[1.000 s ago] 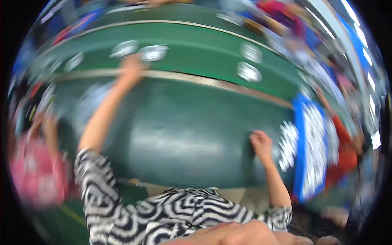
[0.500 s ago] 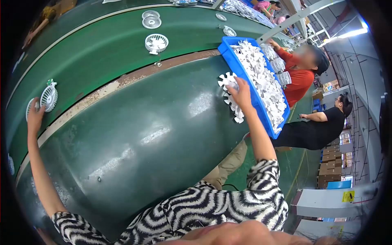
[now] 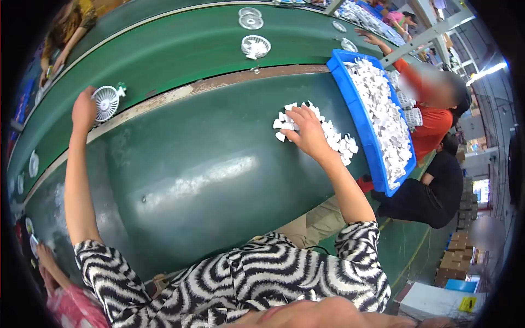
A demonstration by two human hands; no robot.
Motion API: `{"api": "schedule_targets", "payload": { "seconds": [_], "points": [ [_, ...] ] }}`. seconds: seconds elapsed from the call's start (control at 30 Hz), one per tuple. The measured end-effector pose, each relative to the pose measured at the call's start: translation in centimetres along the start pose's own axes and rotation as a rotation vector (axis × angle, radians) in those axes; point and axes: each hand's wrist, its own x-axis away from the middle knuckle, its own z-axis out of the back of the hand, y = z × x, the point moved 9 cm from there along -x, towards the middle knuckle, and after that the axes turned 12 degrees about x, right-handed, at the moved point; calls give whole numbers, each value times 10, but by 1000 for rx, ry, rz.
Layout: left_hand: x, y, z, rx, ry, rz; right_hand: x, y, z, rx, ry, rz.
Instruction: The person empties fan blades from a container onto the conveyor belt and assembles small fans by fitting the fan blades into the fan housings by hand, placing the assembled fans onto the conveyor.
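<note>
Near: bare dark-green table (image 3: 235,202). Right hand (image 3: 310,131) lies over the loose white fan blades (image 3: 343,145), fingers spread and slightly bent, thumb apart; no firm hold visible. Risk: the blades overlap, so a pinch could bring up two, or a sideways sweep scatter them.

Right of these, blue tray (image 3: 355,104), heaped with more blades. Judged risk: a knock from the forearm might spill the top ones.

Farther, on the green belt (image 3: 180,65): left hand (image 3: 84,111) at the outer rim of a round white fan cage (image 3: 106,103). Fingers bent, tips hidden; cannot tell whether they grip. If only touching, the cage could slip or catch on the worn ledge (image 3: 180,95).

Beyond, a cage with blades inside (image 3: 256,47). Person in red (image 3: 432,128) behind tray, arm extended toward belt; reaches might cross.
</note>
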Motion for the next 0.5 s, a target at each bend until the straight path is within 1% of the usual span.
{"api": "schedule_targets", "payload": {
  "seconds": [0.07,0.1,0.13,0.17,0.2,0.23,0.3,0.33,0.37,0.4,0.43,0.47,0.5],
  "points": [
    [47,48,30,39,15,-62,13,-9,10,4,68,21],
    [67,59,41,50,23,-89,18,-14,19,7,146,60],
    [88,64,43,44,35,-176,24,-15,20,10,127,41],
    [113,73,44,88,21,-217,27,-19,19,10,111,36],
    [135,75,39,50,35,-184,30,-25,19,-13,132,49],
    [159,78,32,57,-5,-138,32,-30,13,-18,96,40],
    [201,100,19,59,-29,-221,34,-41,-1,-25,56,54],
    [213,110,8,67,-145,-102,34,-46,1,-10,5,-2],
    [226,115,1,50,-112,-175,33,-49,-1,-6,-3,10],
    [235,120,-3,126,-58,-213,32,-54,0,-23,-4,45],
    [240,133,4,84,0,-279,32,-54,-3,-34,-18,49],
    [243,140,7,39,15,-304,33,-53,-5,-43,-29,42],
    [249,149,15,27,106,-366,33,-53,-4,-94,-84,8]
  ]
}}
